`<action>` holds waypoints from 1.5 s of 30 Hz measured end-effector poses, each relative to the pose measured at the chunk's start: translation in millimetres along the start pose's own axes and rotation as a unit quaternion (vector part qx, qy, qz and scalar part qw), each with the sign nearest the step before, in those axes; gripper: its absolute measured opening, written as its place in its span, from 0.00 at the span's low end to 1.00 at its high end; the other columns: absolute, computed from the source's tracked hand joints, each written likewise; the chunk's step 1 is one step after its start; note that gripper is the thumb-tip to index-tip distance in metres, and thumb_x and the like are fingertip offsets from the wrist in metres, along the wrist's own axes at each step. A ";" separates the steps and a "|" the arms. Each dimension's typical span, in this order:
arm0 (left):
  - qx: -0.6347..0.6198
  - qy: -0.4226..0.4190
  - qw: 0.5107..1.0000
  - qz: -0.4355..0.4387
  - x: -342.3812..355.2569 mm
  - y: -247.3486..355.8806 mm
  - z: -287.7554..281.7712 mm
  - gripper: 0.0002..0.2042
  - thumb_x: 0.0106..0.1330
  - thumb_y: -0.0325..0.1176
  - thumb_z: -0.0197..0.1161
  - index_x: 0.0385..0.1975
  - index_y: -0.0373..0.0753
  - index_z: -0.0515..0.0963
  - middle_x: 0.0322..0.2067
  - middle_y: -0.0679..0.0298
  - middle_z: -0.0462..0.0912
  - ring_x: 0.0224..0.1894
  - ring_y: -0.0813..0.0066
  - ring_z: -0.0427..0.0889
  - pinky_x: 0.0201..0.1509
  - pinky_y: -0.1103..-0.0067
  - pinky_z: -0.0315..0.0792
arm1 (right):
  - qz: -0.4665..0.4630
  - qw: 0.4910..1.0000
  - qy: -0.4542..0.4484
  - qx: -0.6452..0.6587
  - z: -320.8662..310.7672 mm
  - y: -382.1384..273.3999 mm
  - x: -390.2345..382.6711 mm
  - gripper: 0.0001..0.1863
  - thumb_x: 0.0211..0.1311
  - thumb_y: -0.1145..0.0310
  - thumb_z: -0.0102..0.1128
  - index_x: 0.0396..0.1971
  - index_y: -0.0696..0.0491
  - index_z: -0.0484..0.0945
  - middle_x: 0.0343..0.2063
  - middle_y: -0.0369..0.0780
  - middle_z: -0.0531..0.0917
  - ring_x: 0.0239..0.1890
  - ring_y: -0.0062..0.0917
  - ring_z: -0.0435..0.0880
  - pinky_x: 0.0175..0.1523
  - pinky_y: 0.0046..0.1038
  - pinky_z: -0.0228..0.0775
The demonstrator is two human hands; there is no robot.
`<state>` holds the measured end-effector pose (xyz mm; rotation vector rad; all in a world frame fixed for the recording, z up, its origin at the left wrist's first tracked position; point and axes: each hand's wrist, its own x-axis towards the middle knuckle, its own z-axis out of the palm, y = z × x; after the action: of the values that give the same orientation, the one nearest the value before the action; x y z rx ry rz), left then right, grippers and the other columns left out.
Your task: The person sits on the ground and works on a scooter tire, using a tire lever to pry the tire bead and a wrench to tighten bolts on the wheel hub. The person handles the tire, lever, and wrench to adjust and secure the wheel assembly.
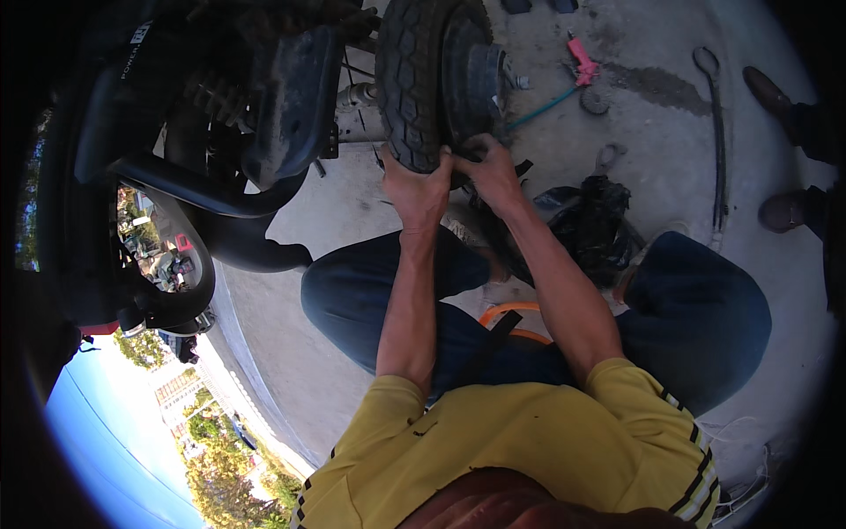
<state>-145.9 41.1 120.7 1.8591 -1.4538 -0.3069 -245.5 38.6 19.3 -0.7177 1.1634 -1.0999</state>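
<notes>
The tyre [407, 93] stands upright in the upper middle of the frame, around a dark wheel hub [470, 81] that shows on its right side. At its lower edge, the person's left hand [418, 190] curls around the tread, while the right hand [493, 175] is bent closed at a dark rubbery edge; whether that is tyre or something separate cannot be told. The work looks partway: the tyre is on the wheel, but whether its lower edge is seated is hidden by the fingers. A motorcycle [295, 106] fills the upper left, crowding that side. Right of the wheel lie a pink air tool [582, 63] on a teal hose [539, 112] and, farther right, a long bar [718, 141]. A crumpled black bag [599, 225] sits just right of the right forearm, limiting room there. Someone else's shoes [782, 212] stand at the right edge.
</notes>
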 end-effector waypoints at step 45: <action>0.129 -0.149 0.980 0.028 37.4 51.3 -30.9 0.45 0.52 0.41 0.77 0.64 0.21 0.61 0.52 0.33 0.80 0.56 0.42 0.82 0.62 0.64 0.73 | 0.012 0.920 0.080 -0.384 -115.6 139.2 -82.5 0.11 0.73 0.61 0.53 0.39 0.49 0.83 0.31 0.51 0.86 0.38 0.55 0.85 0.44 0.58 0.74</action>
<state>-152.9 15.4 186.1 2.0381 -1.8176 -0.3985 -316.0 173.2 -108.9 -1.2216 1.7670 -0.6605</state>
